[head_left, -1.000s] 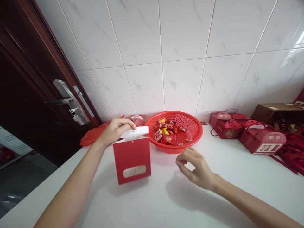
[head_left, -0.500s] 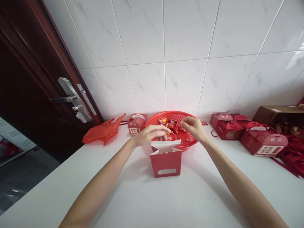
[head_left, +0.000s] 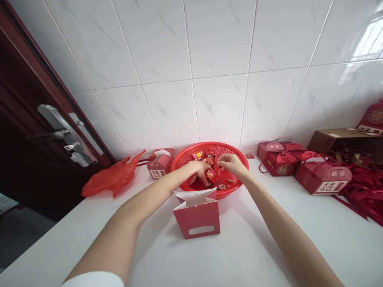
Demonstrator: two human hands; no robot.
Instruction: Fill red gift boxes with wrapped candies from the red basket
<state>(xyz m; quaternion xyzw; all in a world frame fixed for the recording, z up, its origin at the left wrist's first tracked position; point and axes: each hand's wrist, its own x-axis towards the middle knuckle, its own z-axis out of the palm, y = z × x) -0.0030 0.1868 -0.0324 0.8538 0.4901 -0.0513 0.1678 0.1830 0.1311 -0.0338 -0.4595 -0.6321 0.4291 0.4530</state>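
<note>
At twelve o'clock, gift box (head_left: 197,219) just released, we're freely reaching two-handed among wrapped sweets (head_left: 196,155), unable to tell what left hand (head_left: 200,169) or right hand (head_left: 232,164) holds.

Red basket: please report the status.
Left hand, right hand: at wrapped sweets in basket; grip unclear. Open red box: standing in front. Nothing visibly blocking hands.

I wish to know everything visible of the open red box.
The open red box stands upright on the white table, in front of the red basket; whether they touch is unclear. It looks like card, red outside, white inside, with a pale oblong panel low on its near face. Its top gapes.
</note>
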